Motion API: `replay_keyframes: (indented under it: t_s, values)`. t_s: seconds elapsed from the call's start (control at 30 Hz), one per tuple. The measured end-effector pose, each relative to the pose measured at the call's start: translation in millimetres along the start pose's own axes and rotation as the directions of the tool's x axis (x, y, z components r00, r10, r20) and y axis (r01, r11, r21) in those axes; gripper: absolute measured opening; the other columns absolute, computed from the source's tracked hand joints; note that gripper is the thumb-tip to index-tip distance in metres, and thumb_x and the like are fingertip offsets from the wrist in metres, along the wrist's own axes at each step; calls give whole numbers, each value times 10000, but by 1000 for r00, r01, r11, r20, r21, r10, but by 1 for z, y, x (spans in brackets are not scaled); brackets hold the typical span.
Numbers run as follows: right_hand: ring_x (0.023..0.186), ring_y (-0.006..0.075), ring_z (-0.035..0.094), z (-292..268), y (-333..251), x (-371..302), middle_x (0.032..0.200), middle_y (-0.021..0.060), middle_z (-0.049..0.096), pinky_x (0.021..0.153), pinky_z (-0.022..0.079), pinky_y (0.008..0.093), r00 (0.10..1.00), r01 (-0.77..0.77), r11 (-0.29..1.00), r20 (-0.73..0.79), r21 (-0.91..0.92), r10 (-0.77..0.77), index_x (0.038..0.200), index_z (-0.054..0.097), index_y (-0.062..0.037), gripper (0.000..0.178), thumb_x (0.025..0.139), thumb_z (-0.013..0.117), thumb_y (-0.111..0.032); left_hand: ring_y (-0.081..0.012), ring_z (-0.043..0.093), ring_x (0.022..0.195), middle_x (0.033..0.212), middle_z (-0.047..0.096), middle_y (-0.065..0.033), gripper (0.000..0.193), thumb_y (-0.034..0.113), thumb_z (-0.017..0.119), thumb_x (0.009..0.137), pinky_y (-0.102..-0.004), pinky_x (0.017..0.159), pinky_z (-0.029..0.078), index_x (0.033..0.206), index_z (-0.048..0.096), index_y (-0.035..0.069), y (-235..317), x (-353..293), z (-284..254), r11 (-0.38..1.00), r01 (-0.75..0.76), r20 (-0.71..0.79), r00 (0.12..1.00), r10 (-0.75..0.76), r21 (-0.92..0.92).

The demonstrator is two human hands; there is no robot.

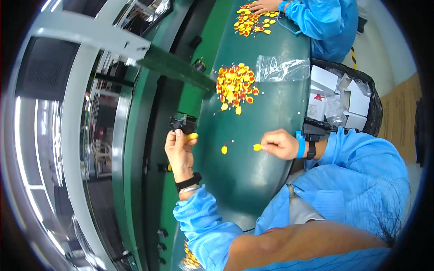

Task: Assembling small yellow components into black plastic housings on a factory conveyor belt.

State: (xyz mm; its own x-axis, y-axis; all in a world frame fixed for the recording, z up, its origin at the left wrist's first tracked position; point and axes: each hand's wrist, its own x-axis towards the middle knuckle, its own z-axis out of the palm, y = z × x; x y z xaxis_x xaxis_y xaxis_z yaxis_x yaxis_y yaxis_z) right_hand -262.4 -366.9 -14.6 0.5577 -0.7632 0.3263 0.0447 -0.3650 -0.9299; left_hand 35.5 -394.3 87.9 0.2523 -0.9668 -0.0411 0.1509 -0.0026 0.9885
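My left hand is raised at the table's left edge, thumb and fingers closed on a small black device. A yellow part shows beside its thumb; I cannot tell whether it is attached to the device. Over the green tabletop, my right hand pinches a small yellow piece at the fingertips. Between the hands lies one more yellow piece with a short dark lead. Farther off is a heap of yellow-and-red pieces.
A clear plastic bag lies beyond the heap. At the far end a co-worker's hand touches another pile. White boxes fill a black-lined bin at right. A green metal bar juts in from the left, above a green conveyor.
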Motion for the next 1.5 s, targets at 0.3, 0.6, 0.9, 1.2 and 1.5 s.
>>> replay_keyframes:
  t_s: [0.3, 0.6, 0.9, 1.2, 1.5]
  values:
    - [648, 73, 508, 15, 21, -1, 723, 16, 593, 588, 421, 252, 998, -56, 988, 27, 147, 53, 850, 619, 5, 113, 863, 607, -106, -191, 668, 689, 864, 662, -86, 73, 47, 634, 852, -287, 584, 564, 910, 592, 36, -1, -168, 16, 992, 54, -122, 990, -68, -115]
    - [649, 39, 490, 35, -83, -15, 740, -19, 613, 585, 396, 212, 899, -188, 872, 437, 452, -33, 849, 638, -2, 129, 871, 611, -126, -169, 665, 700, 847, 658, -79, 111, -3, 642, 836, -250, 621, 542, 931, 587, 8, -18, -251, 41, 999, -20, -197, 980, 25, 27]
    - [623, 34, 478, 57, -101, -28, 700, -16, 615, 563, 378, 210, 858, -291, 857, 512, 426, 37, 810, 662, 1, 120, 842, 631, -110, -146, 655, 722, 878, 630, -60, 126, 6, 647, 841, -234, 627, 518, 944, 582, -25, -30, -282, 52, 982, -139, -167, 973, 160, 128]
    - [603, 29, 466, 67, -106, -34, 659, -16, 609, 543, 365, 210, 856, -283, 889, 512, 359, 65, 778, 672, -6, 127, 830, 642, -118, -143, 638, 751, 911, 534, -54, 140, -34, 651, 817, -232, 672, 522, 905, 549, -74, -33, -292, 54, 972, -159, -200, 961, 193, 172]
    - [466, 34, 364, 73, -105, -32, 514, -36, 477, 436, 262, 223, 845, -349, 873, 516, 341, 136, 714, 662, -8, 138, 803, 649, -113, -116, 606, 722, 913, 516, -52, 129, -36, 659, 813, -239, 661, 539, 863, 546, -73, -39, -294, 56, 938, -236, -221, 930, 294, 254]
